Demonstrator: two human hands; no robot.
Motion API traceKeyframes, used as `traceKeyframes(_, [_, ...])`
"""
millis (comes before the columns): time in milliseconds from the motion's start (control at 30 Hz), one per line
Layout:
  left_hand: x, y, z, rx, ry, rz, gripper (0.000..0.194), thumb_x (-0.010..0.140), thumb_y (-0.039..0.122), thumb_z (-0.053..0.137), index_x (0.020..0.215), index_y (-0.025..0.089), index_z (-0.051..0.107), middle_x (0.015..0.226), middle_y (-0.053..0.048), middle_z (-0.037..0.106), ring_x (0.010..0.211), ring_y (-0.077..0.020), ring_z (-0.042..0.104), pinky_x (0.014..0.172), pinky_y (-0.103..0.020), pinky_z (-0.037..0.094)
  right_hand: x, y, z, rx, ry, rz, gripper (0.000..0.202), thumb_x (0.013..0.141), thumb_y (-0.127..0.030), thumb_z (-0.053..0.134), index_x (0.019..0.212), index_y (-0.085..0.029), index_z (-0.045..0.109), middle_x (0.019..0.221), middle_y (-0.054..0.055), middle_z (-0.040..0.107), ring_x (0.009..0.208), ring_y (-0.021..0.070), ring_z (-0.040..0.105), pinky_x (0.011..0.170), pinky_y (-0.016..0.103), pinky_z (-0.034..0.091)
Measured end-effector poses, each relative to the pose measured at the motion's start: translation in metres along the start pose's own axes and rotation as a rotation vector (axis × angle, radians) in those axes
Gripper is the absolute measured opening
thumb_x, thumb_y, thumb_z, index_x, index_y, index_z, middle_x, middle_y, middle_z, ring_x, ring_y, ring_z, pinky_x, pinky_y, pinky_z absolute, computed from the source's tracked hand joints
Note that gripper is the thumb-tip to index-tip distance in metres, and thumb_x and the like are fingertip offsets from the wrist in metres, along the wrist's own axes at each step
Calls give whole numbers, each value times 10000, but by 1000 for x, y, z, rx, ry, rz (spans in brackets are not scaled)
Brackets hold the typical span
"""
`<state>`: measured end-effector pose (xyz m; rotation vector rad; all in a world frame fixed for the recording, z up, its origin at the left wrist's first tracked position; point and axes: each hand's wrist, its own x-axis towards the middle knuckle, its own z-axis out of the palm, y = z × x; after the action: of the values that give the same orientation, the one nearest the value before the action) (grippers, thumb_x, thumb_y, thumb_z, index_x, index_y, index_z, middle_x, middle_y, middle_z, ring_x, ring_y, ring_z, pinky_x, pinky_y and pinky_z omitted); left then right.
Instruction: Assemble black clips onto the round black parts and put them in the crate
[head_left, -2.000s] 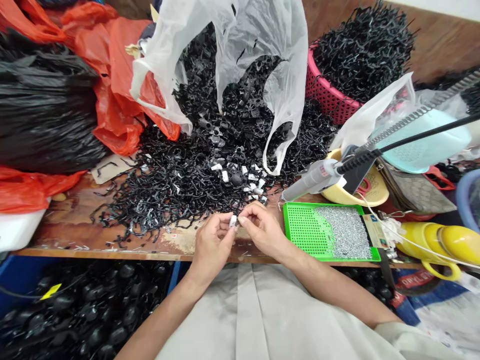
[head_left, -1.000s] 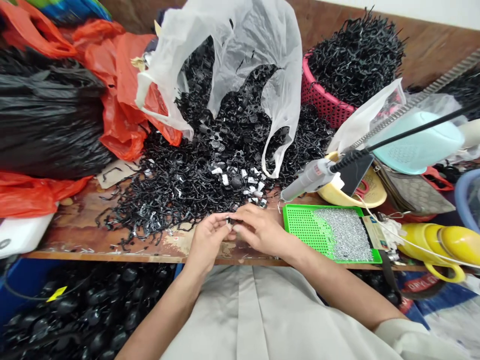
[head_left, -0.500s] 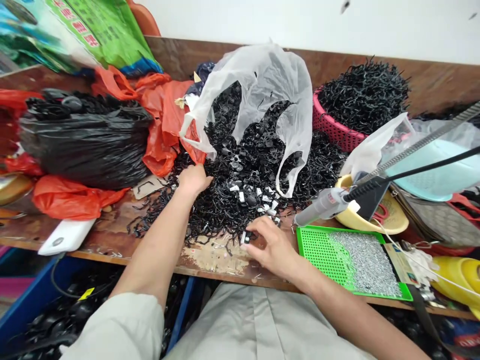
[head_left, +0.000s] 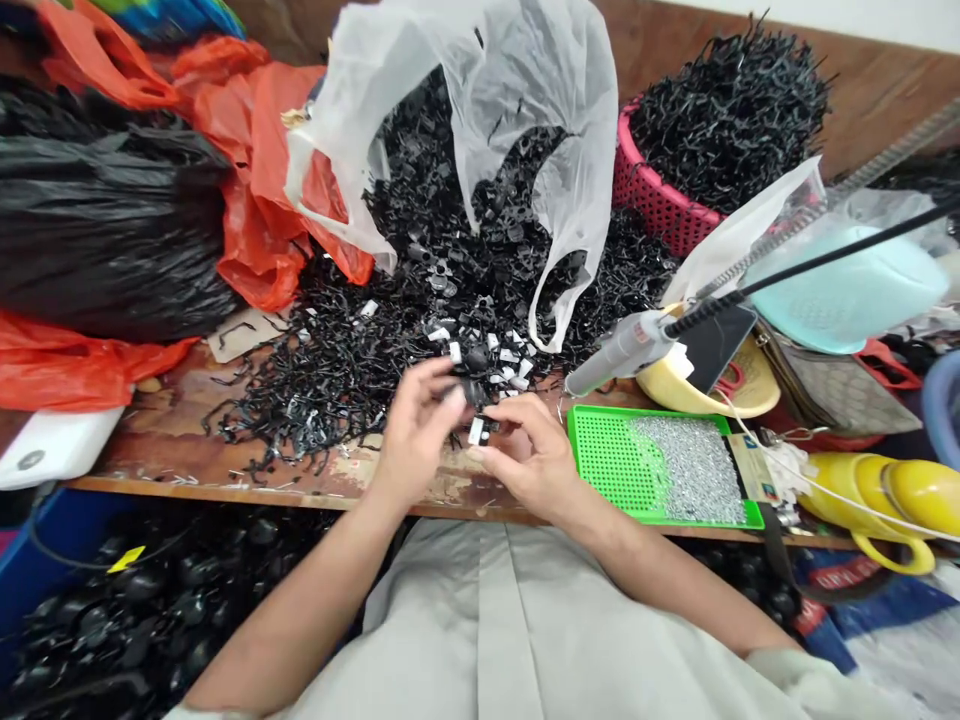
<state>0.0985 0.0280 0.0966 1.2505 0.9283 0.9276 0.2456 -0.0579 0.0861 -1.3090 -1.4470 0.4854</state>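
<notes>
My right hand (head_left: 534, 445), just above the table's front edge, pinches a small white-and-black plastic part (head_left: 478, 431) between thumb and fingertips. Close beside it is my left hand (head_left: 420, 425), slightly blurred, its thumb and fingers closed on a small dark plastic part (head_left: 472, 394). The two parts are very near each other; whether they touch I cannot tell. Behind my hands spreads a heap of thin black strips (head_left: 330, 370), with several small white pieces (head_left: 510, 356) lying among black parts. A white plastic bag (head_left: 577, 190) stands open over the heap.
A grey electric screwdriver (head_left: 619, 352) hangs at the right on a coiled spring. Below it lies a green tray (head_left: 611, 455) of small silvery screws (head_left: 690, 470). A pink basket (head_left: 660, 195) overflows with black strips. At the left are a black bag (head_left: 112, 230) and red bags (head_left: 259, 190).
My left hand has moved from the heap by the red bag to the right and nearer, beside my right hand, and now holds a dark part. The view has tilted down.
</notes>
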Motion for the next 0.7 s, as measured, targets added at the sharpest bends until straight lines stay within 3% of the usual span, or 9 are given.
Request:
traceKeyframes(133, [-71, -19, 7, -257, -185, -427, 329, 885, 373, 540, 1197, 271, 545, 1162, -52, 600, 899, -190, 637, 661, -302, 573, -17, -2, 0, 13, -246, 107, 312, 791, -267, 736, 1070, -224, 603, 932, 33, 588, 887, 178, 557, 757, 313, 489])
traceKeyframes(233, [-94, -30, -3, -217, -216, -538, 297, 855, 345, 584, 1132, 254, 531, 1113, -38, 596, 768, -151, 628, 581, -274, 553, -36, -6, 1, -3, -441, 226, 290, 794, -223, 715, 1065, -207, 611, 905, 25, 555, 816, 156, 543, 707, 282, 481])
traceKeyframes(333, [-100, -33, -10, -43, -219, -519, 249, 823, 334, 628, 1028, 222, 542, 1007, -21, 590, 644, -112, 577, 523, -254, 535, -48, -11, 3, -38, -536, 258, 274, 803, -160, 670, 1066, -201, 606, 907, 21, 535, 781, 145, 532, 713, 281, 483])
traceKeyframes(400, [-100, -31, -12, 60, -219, -499, 231, 815, 342, 636, 992, 216, 557, 926, -16, 589, 667, -131, 574, 488, -239, 526, -49, -12, 3, -50, -566, 254, 278, 796, -140, 666, 1060, -198, 604, 922, 26, 534, 768, 142, 530, 710, 279, 488])
traceKeyframes(533, [-95, -25, -20, 41, -190, -563, 219, 777, 310, 663, 948, 209, 570, 866, -12, 616, 679, -151, 597, 469, -250, 539, -40, -8, 4, 16, -646, 217, 339, 804, -244, 716, 1121, -210, 599, 973, 40, 559, 793, 146, 561, 727, 284, 507])
traceKeyframes(633, [-92, -23, -35, -64, -67, -560, 256, 748, 309, 695, 934, 201, 555, 884, -19, 664, 673, -166, 650, 499, -275, 560, -28, -2, 14, 14, -670, 189, 360, 857, -322, 676, 1190, -221, 585, 1000, 49, 584, 866, 157, 589, 789, 295, 509])
traceKeyframes(700, [-92, -23, -46, -104, 72, -527, 304, 734, 325, 710, 956, 204, 541, 918, -28, 691, 697, -192, 690, 525, -292, 573, -20, 3, 29, -136, -632, 198, 260, 907, -312, 603, 1141, -199, 603, 978, 58, 597, 884, 173, 595, 803, 311, 502])
